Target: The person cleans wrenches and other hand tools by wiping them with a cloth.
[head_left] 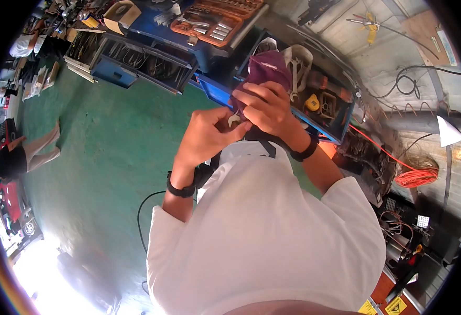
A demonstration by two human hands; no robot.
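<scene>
My left hand (204, 132) is closed, thumb and fingers pinching a wrench (234, 120) whose pale open-ended jaw shows between my two hands. The rest of the wrench is hidden. Curled around a purple cloth (270, 67) is my right hand (267, 109), close against the left one. The cloth hangs past my right fingers, over the edge of an open blue drawer (217, 90). Whether the cloth wraps the wrench's shaft, I cannot tell. Both wrists carry black bands.
Inside the drawer lie combination wrenches (295, 79) and a yellow tape measure (312, 102). An orange socket set case (209, 23) sits on the blue cabinet. An orange cable coil (418, 177) hangs at right. Another person (20, 152) is at far left on the green floor (99, 157).
</scene>
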